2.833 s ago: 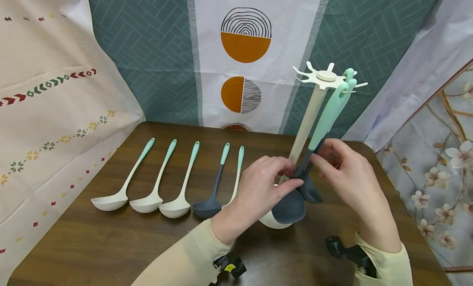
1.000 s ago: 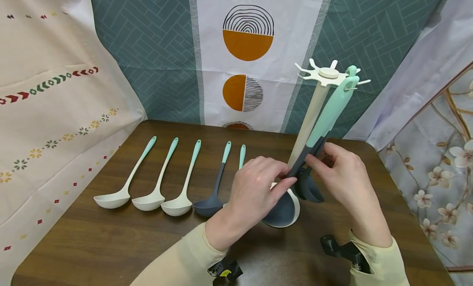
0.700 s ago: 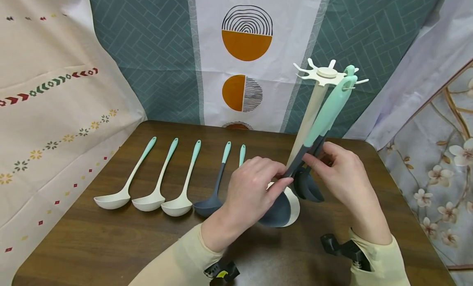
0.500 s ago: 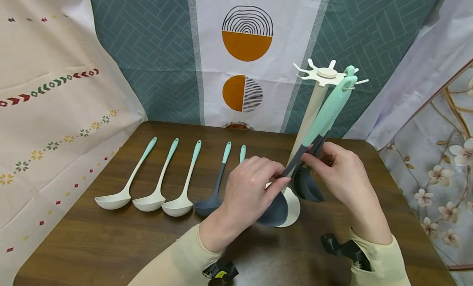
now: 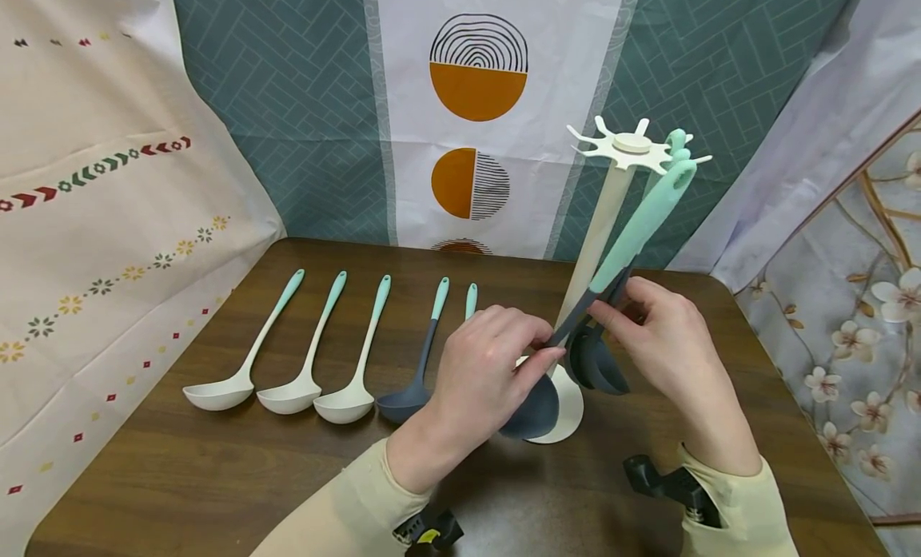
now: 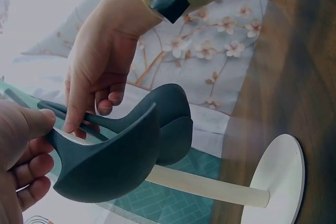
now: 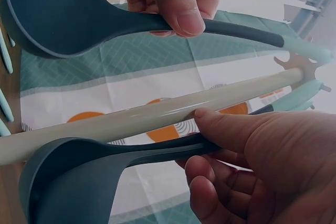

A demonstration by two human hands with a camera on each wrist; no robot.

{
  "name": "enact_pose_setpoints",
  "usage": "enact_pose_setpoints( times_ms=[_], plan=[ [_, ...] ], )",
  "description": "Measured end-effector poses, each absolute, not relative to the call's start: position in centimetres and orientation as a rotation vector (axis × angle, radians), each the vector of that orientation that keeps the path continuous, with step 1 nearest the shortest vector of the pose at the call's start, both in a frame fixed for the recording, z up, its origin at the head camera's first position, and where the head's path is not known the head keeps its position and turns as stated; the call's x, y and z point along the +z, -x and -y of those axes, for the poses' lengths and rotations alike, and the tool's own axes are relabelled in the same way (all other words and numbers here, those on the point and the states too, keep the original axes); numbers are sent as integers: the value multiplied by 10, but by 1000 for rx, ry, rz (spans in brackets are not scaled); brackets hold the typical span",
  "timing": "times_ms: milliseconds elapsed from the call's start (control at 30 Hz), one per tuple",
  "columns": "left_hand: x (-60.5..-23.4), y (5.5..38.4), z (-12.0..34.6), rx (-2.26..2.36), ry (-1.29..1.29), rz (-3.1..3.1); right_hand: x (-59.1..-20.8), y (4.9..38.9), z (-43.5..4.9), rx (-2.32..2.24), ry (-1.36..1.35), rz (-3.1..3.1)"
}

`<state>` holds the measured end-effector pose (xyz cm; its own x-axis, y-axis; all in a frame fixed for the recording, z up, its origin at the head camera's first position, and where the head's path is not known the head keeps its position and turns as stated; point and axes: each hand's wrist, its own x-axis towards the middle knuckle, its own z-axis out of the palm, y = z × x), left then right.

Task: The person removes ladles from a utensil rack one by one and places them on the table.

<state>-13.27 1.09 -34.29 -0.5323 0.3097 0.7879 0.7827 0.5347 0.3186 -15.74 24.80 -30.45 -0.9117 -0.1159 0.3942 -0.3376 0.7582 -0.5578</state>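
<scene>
My left hand (image 5: pixel 482 361) pinches the neck of a dark grey ladle (image 5: pixel 636 229) with a mint handle. Its bowl hangs low and left, and the handle slants up to the cream utensil rack (image 5: pixel 631 144). At the top, the handle's hole shows in front of the rack's prongs. Thumb and fingers of my right hand (image 5: pixel 665 341) hold the dark stems of two more grey ladles (image 5: pixel 604 369), nested together beside the pole. The right wrist view shows both these stems (image 7: pixel 168 148) in its grip, with the first ladle's bowl (image 7: pixel 55 11) apart above them.
Left of the rack, several mint-handled ladles lie in a row on the brown table (image 5: pixel 237 469): white ladles (image 5: pixel 345 401) and one grey ladle (image 5: pixel 424 365). The rightmost white ladle (image 5: pixel 471 297) is mostly behind my left hand. The rack's round white base (image 5: pixel 568 417) stands below.
My left hand has drawn the grey ladle's bowl leftward off the base. Its handle top, earlier looped over a prong, now sits slightly lower, off the prong. The right hand has barely moved.
</scene>
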Motion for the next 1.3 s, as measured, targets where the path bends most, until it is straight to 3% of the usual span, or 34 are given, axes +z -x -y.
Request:
enact_pose_setpoints(
  times_ms=[900,1300],
  plan=[
    [-328,127,13,-959,846,2012,-304,157,-246,980,-340,2639],
    [-331,140,57,-937,618,2194,-305,157,-246,992,-327,2660]
  ],
)
